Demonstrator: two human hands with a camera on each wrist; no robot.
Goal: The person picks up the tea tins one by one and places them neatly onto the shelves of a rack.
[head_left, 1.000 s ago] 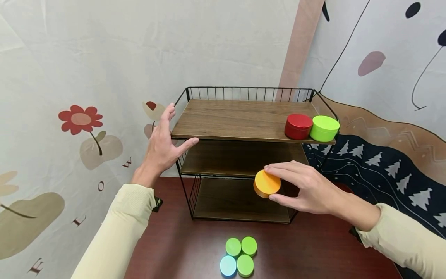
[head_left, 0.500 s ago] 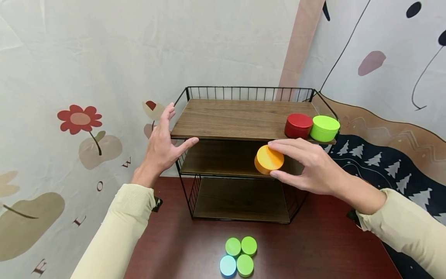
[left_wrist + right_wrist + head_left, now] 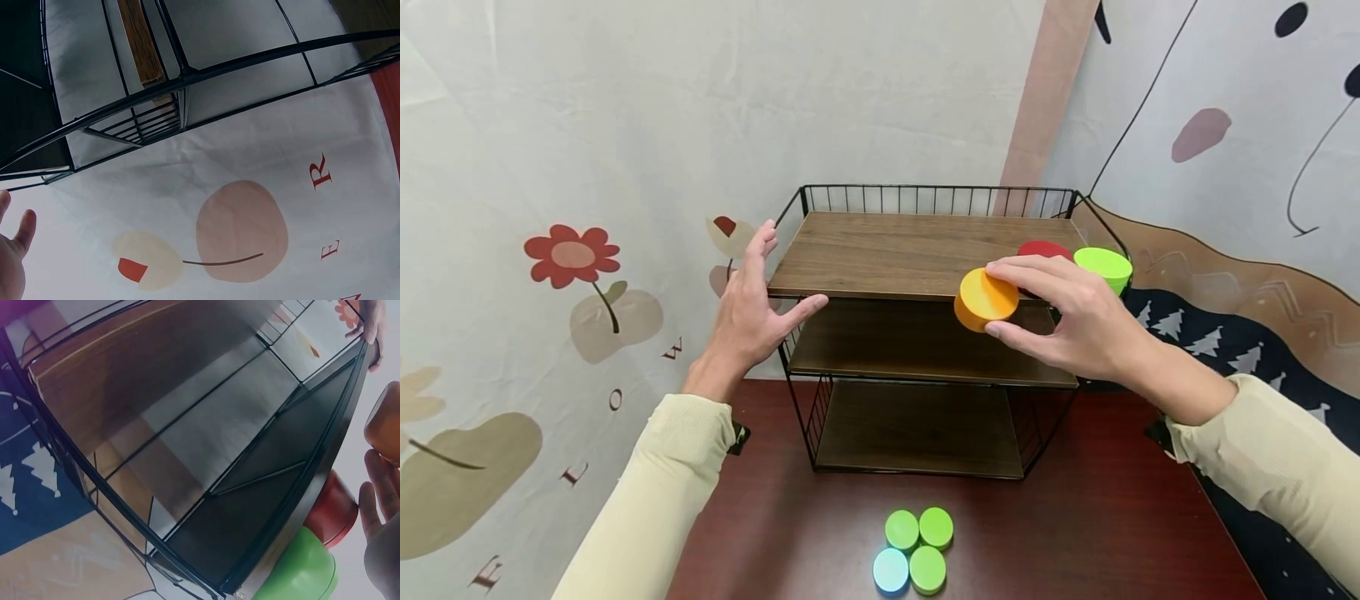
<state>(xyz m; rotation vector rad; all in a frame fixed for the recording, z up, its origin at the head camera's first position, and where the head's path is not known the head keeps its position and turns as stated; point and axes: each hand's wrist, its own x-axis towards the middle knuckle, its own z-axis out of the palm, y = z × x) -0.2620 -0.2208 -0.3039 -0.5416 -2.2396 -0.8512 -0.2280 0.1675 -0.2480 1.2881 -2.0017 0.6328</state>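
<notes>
Orange round box [image 3: 987, 298] in play: my left hand [image 3: 748, 317] is spread wide by the front-left corner of the top shelf [image 3: 902, 250]; right of centre, just off the front edge, my right hand [image 3: 1071, 321] pinches that box; then red box [image 3: 1043, 248], green box [image 3: 1103, 265] near the front-right corner.

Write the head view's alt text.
The right hand holds an orange container before a three-tier rack, the left hand beside it. A red container and a green one sit on top; three green ones and a blue one on the table.
</notes>
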